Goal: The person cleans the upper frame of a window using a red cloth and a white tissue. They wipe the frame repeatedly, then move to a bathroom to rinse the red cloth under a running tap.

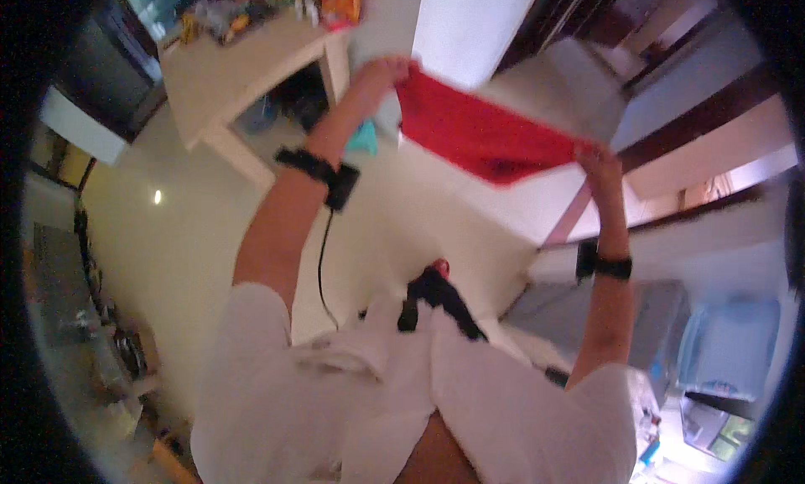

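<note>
A red cloth (pixel 478 128) is stretched out in the air between my two hands, sagging a little along its lower edge. My left hand (pixel 393 70) grips its upper left corner, and my right hand (pixel 596 157) grips the corner at the other end, somewhat lower in the picture. Both arms are extended forward. A black strap with a small box sits around each forearm, and a thin black cable (pixel 322 264) hangs from the left one. The picture is blurred, so the single fingers do not show well.
A light wooden table (pixel 226 75) with assorted items on it stands at the upper left, dark things beneath it. A teal object (pixel 362 139) lies near its leg. Pale floor spreads below. At the right are a grey surface (pixel 654 308) and a light-blue plastic container (pixel 729 349).
</note>
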